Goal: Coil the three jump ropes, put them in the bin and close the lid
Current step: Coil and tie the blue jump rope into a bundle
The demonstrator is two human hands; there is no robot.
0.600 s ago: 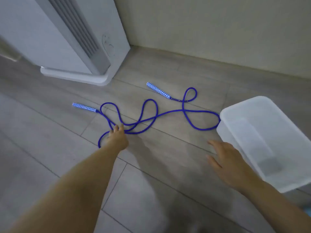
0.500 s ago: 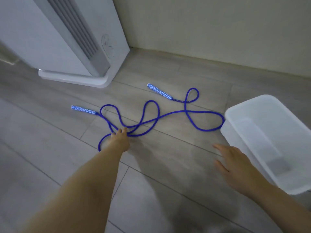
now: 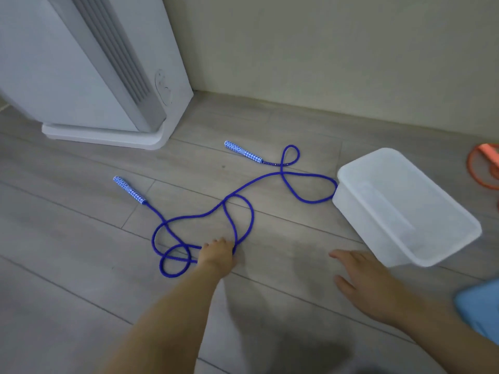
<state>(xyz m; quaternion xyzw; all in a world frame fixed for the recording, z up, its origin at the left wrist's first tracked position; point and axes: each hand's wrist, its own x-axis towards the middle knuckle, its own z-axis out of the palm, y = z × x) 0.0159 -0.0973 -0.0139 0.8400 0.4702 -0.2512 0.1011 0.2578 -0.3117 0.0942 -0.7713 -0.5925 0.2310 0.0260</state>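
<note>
Head view — left hand (image 3: 217,253) gripping blue jump rope (image 3: 237,230), right hand (image 3: 363,282) open, fingers spread.

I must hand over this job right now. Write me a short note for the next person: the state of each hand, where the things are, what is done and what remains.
Left hand: down on the floor, fingers curled on the cord of the blue jump rope; the grip itself is hidden under the hand.
Right hand: open, flat, holding nothing, just beside the bin.
Blue jump rope: uncoiled, spread in loose loops, both handles on the floor; its far loop reaches the bin's wall.
Bin: open and empty; no lid in view.
Orange jump rope: at the right edge, partly cut off. The third is not in view.
Done: nothing. Left: coil all three, bin them, close the lid.
</note>
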